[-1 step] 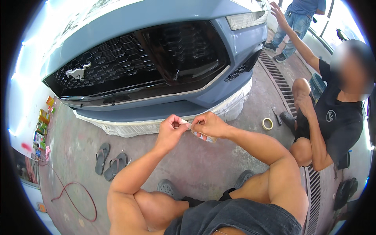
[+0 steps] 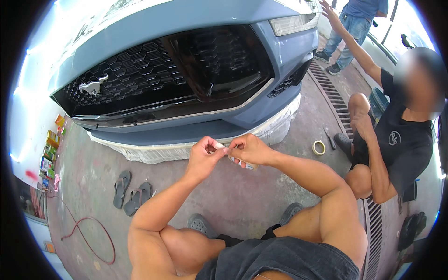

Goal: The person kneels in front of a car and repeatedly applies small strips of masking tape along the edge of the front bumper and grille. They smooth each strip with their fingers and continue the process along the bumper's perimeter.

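Just in front of the car's bumper, my left hand [image 2: 204,157] pinches the pale free end of a strip of masking tape [image 2: 219,146]. My right hand [image 2: 254,150] grips the roll of masking tape [image 2: 249,165], its fingers through and around the ring, and its thumb and forefinger meet the strip. The fingertips of both hands almost touch. Beyond them stands the blue-grey front bumper [image 2: 200,129] with a dark grille [image 2: 135,70]. Pale tape edges the grille opening, and printed masking paper [image 2: 154,151] wraps the bumper's lower edge.
Another tape roll [image 2: 318,148] lies on the floor at right, beside a dark-handled tool [image 2: 330,139]. A co-worker [image 2: 396,135] squats there, one arm raised to the car. Flip-flops [image 2: 138,198] and a red hose [image 2: 95,218] lie at left. A floor grate [image 2: 333,95] runs along the right.
My fingertips have drawn slightly closer together, and less of the tape strip shows between them. The roll has tilted a little in my right hand.
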{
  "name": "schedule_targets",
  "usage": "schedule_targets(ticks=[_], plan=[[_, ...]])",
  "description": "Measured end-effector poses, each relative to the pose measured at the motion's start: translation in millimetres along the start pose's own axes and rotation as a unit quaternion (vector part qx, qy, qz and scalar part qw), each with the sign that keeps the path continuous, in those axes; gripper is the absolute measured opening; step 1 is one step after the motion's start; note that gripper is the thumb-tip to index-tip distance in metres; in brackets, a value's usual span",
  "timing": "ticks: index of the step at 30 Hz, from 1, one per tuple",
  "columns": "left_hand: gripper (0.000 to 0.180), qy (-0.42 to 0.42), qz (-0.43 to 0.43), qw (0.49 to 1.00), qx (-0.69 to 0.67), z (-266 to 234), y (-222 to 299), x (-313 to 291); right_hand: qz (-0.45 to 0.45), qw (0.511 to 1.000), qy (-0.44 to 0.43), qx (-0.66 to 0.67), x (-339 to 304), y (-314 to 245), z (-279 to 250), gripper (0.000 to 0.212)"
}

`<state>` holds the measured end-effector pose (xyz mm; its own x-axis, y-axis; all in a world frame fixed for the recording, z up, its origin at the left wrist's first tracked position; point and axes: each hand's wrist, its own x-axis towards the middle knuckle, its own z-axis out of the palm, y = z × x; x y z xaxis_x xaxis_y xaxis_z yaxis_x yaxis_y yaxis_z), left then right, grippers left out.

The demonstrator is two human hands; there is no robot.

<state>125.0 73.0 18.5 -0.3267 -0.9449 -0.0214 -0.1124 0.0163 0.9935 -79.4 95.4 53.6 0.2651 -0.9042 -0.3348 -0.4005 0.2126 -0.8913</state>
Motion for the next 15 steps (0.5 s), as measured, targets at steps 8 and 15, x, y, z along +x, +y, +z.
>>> schedule_targets(ticks=[8, 15], plan=[[0.018, 0.043, 0.093, 0.993, 0.059, 3.2, 6.4, 5.8, -0.012, 0.995, -0.026, 0.097, 8.0, 2.1, -5.6, 0.023], [0.019, 0.044, 0.112, 0.989, 0.089, 6.9, 13.5, 4.0, -0.025, 0.997, 0.023, 0.062, 5.7, -1.7, -4.7, 0.024]])
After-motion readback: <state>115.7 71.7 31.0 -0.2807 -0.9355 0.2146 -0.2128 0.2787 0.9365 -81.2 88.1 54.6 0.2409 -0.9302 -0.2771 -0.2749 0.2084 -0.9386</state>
